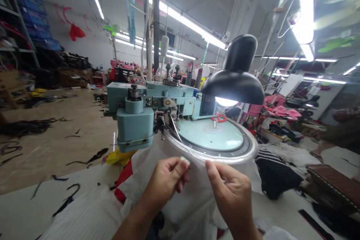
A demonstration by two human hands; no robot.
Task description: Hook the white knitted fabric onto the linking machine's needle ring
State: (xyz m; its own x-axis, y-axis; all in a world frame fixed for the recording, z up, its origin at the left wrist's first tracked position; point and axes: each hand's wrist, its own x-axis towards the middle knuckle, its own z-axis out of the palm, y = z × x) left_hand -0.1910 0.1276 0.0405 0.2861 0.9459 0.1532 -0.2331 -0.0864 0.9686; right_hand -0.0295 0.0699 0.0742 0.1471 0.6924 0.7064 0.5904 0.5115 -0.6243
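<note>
A pale green dial linking machine [135, 127] stands in front of me, its round plate [210, 138] ringed by a toothed dial rim [250, 150]. White knit fabric [194, 198] hangs from the near side of that rim, down behind and between my hands. My left hand [168, 176] is closed in a pinch, with a bit of white fabric showing at the thumb tip, just below the rim. To its right, my right hand [232, 191] is closed too, thumb against bent fingers at the fabric's upper edge. What lies inside its fingers is mostly hidden.
A black lamp [233, 78] shines down over the plate, where red-handled scissors [219, 118] lie. Black striped fabric [278, 172] sits at the right. Dark scraps [67, 198] litter the surface at the left. Pink fabric [284, 110] and other work tables stand behind.
</note>
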